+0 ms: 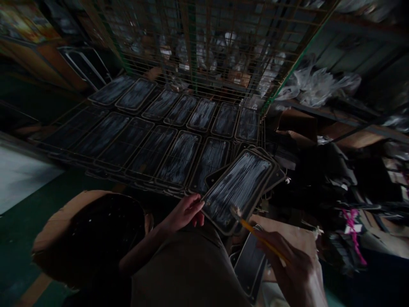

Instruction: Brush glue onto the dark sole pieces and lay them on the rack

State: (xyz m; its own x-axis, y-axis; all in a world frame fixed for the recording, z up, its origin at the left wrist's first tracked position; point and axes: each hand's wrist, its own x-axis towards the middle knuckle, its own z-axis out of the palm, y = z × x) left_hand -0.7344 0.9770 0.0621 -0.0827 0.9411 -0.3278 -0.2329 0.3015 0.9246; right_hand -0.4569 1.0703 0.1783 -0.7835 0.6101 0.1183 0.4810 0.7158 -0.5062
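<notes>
A dark rectangular panel (238, 185) with rounded corners, a pale edge and whitish streaks along its length lies tilted over other dark panels. At its near left corner, my left hand (188, 209) has thumb and fingers closed on the edge. My right hand (292, 266) grips a paintbrush (255, 232) by its yellow handle. The brush's bristles meet the panel's near end, right of my left hand. Below the panel, more dark panels (249, 264) stand beside a brown cardboard piece (287, 236).
Rows of similar streaked panels (179, 157) lie on a low wire rack ahead. Behind it rises a wire mesh screen (191, 47) with a green frame. Clear plastic bags (316, 85) fill a shelf at right. A round dark-topped stool (99, 234) is at left.
</notes>
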